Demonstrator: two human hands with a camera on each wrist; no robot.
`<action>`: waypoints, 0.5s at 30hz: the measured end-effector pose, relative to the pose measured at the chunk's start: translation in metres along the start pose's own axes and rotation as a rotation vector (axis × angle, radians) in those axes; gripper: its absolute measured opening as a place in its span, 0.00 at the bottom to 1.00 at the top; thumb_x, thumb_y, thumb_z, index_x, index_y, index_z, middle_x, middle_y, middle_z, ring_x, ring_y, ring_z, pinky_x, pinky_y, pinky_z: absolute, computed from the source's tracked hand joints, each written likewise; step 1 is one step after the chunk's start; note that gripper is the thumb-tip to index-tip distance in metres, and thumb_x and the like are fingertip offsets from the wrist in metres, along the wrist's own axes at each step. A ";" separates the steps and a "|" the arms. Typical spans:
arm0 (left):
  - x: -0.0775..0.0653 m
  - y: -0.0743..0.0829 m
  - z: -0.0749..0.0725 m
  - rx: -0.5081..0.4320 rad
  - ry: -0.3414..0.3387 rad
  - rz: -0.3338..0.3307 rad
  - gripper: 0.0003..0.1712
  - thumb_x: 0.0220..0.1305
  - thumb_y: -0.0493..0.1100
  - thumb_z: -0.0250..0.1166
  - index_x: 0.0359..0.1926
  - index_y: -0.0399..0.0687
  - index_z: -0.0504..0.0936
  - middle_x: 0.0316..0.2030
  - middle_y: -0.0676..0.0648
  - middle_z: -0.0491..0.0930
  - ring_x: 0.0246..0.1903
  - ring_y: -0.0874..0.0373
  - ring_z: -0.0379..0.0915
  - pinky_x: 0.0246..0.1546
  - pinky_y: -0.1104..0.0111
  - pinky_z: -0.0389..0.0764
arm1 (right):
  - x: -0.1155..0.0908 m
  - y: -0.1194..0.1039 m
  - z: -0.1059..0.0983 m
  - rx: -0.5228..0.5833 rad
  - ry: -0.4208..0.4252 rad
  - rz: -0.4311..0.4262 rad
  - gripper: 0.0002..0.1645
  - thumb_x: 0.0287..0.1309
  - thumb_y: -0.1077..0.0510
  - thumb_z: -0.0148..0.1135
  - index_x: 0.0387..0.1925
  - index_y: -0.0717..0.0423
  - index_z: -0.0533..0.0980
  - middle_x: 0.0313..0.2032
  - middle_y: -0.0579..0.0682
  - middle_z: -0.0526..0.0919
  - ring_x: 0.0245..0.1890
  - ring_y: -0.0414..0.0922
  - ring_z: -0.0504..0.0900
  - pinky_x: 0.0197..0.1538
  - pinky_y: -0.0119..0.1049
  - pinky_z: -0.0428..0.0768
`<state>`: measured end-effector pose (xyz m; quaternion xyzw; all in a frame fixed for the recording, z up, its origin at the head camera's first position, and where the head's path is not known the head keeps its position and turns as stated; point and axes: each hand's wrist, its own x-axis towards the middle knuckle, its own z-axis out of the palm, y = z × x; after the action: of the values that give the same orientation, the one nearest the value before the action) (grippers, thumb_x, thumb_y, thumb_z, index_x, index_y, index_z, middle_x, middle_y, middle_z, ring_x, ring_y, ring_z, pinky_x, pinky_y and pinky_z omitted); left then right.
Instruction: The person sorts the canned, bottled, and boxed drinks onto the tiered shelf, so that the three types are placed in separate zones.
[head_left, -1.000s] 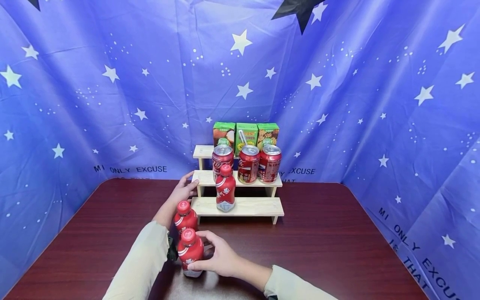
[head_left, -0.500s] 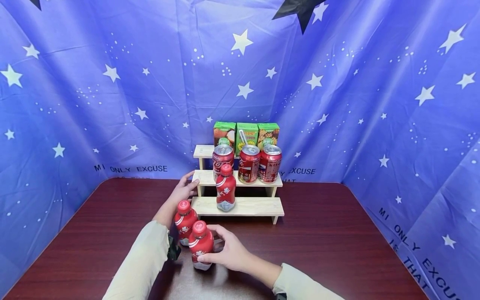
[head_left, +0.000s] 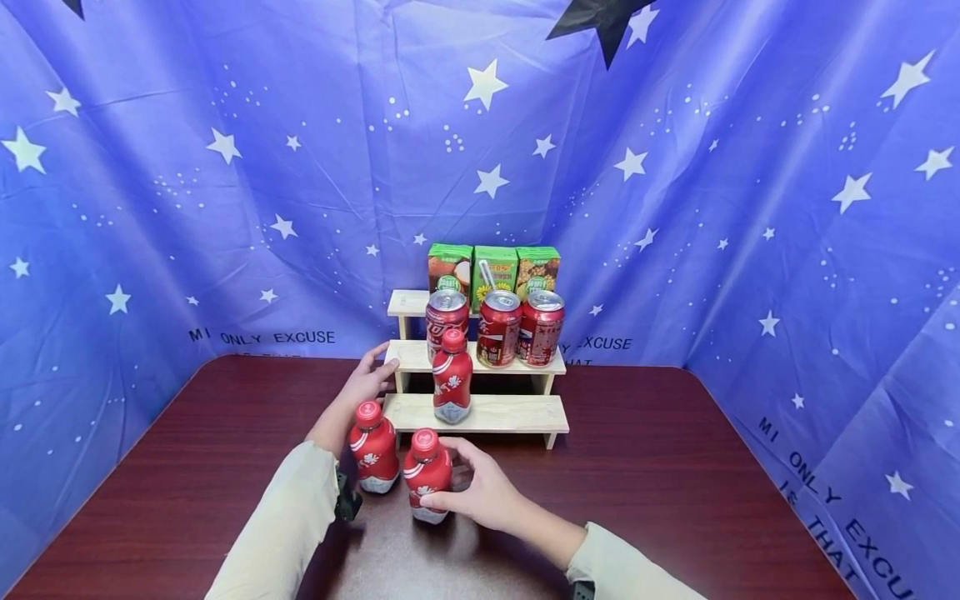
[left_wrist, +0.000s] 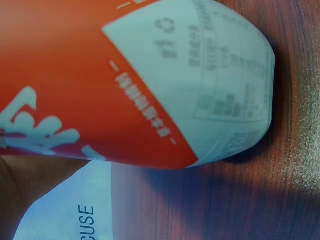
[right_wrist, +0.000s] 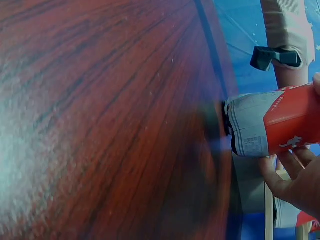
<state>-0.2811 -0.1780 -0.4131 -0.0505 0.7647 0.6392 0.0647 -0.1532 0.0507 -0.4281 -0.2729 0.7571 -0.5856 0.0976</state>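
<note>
My right hand (head_left: 487, 496) grips a red drink bottle (head_left: 427, 479), thumb in front and fingers behind. The right wrist view shows this bottle's red-and-white body (right_wrist: 290, 120) close up; whether its base touches the table I cannot tell. A second red bottle (head_left: 373, 450) stands on the table by my left forearm and fills much of the left wrist view. With thumb and fingers, my left hand (head_left: 365, 385) holds the left end of the wooden tiered stand's (head_left: 517, 412) middle step. On the bottom step stands a third red bottle (head_left: 452, 383).
Several things occupy the stand's upper steps: three red cans (head_left: 498, 329) in the middle and three green juice cartons (head_left: 495, 275) on top. A blue starry curtain (head_left: 480, 167) hangs behind the dark red table (head_left: 660, 500).
My right hand has moved the gripped bottle to the right and toward the stand, away from the second bottle. My left hand stays at the stand.
</note>
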 end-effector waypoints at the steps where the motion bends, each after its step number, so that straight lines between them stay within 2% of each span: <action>1: 0.000 0.000 0.000 0.003 0.000 -0.001 0.35 0.71 0.50 0.49 0.73 0.56 0.46 0.62 0.32 0.63 0.56 0.38 0.69 0.45 0.60 0.73 | 0.000 0.000 -0.001 0.004 0.002 0.001 0.36 0.46 0.58 0.72 0.59 0.50 0.68 0.50 0.53 0.79 0.40 0.34 0.80 0.45 0.32 0.79; 9: -0.002 0.002 0.000 0.004 -0.014 -0.007 0.35 0.71 0.50 0.49 0.73 0.56 0.45 0.64 0.31 0.60 0.60 0.34 0.64 0.55 0.49 0.69 | -0.002 0.002 -0.015 0.007 0.047 -0.024 0.37 0.47 0.59 0.72 0.60 0.54 0.67 0.51 0.57 0.78 0.41 0.35 0.81 0.46 0.33 0.79; 15: -0.003 0.003 0.001 -0.003 -0.011 -0.006 0.35 0.71 0.50 0.49 0.73 0.57 0.45 0.64 0.32 0.61 0.59 0.36 0.66 0.53 0.52 0.71 | -0.003 0.002 -0.024 -0.001 0.085 -0.029 0.37 0.47 0.59 0.72 0.59 0.58 0.67 0.50 0.59 0.78 0.39 0.33 0.80 0.45 0.34 0.80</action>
<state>-0.2782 -0.1769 -0.4100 -0.0494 0.7633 0.6403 0.0706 -0.1630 0.0728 -0.4231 -0.2585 0.7570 -0.5975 0.0567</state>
